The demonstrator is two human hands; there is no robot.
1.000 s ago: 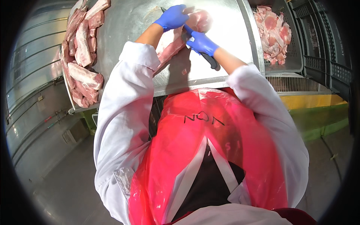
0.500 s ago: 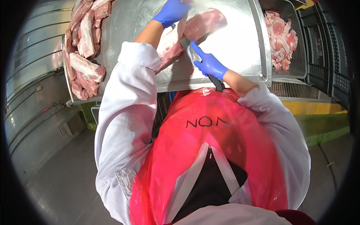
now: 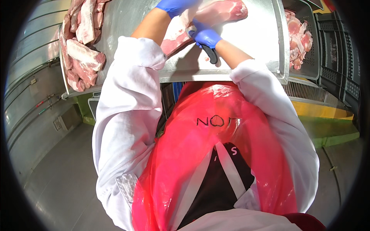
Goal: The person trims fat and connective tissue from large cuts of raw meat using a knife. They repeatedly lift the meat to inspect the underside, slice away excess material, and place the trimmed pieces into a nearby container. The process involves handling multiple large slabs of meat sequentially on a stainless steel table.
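A long slab of raw pink meat with white fat (image 3: 225,10) lies slantwise on the metal tray (image 3: 254,50). My left hand (image 3: 174,7), in a blue glove, is at the slab's far left side; its fingers are blurred and cut off by the upper edge. My right hand (image 3: 207,37), gloved in blue too, is wrapped round the black handle of a knife (image 3: 210,56). That hand is right against the slab's near side. The blade is mostly hidden by the hand and the meat.
Several more meat pieces (image 3: 83,54) are piled along the tray's left side. At the right, a dark perforated crate (image 3: 314,50) holds pale pink trimmings (image 3: 298,40). Black crates (image 3: 339,57) stand beyond it. The tray's raised rim (image 3: 284,46) runs along its right side.
My right hand has moved away from me with the knife, up against the meat, and the blade has gone from sight. My left hand stays near the slab's far side, now more cut off.
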